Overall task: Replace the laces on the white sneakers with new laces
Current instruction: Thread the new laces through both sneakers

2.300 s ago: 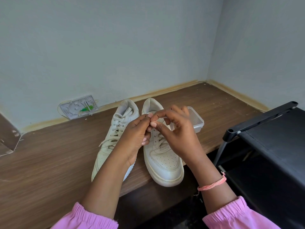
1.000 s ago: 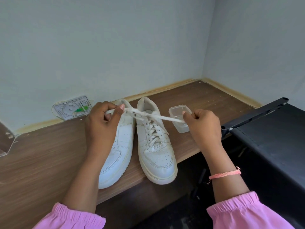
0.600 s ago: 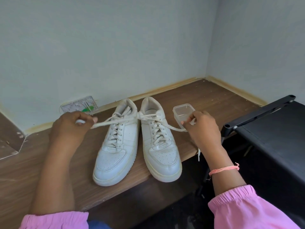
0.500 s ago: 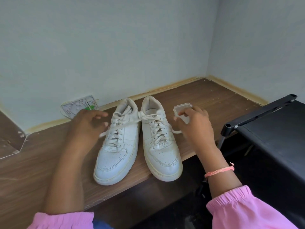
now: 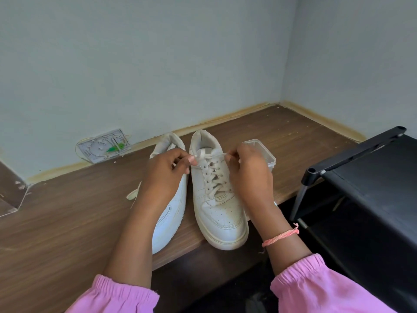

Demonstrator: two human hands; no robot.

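1. While both sneakers sat side by side on the wooden shelf [image 5: 67,222], the left hand [image 5: 163,175] pinched one lace [image 5: 204,155] end over the right sneaker [image 5: 217,199].
2. Right hand [image 5: 249,175] pinched the other end.
3. Left sneaker [image 5: 170,213] was mostly hidden; a clear plastic tub [image 5: 268,158] sat just behind.

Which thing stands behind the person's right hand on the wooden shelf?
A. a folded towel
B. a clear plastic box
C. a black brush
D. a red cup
B: a clear plastic box shows just past the right hand, beside the right sneaker.
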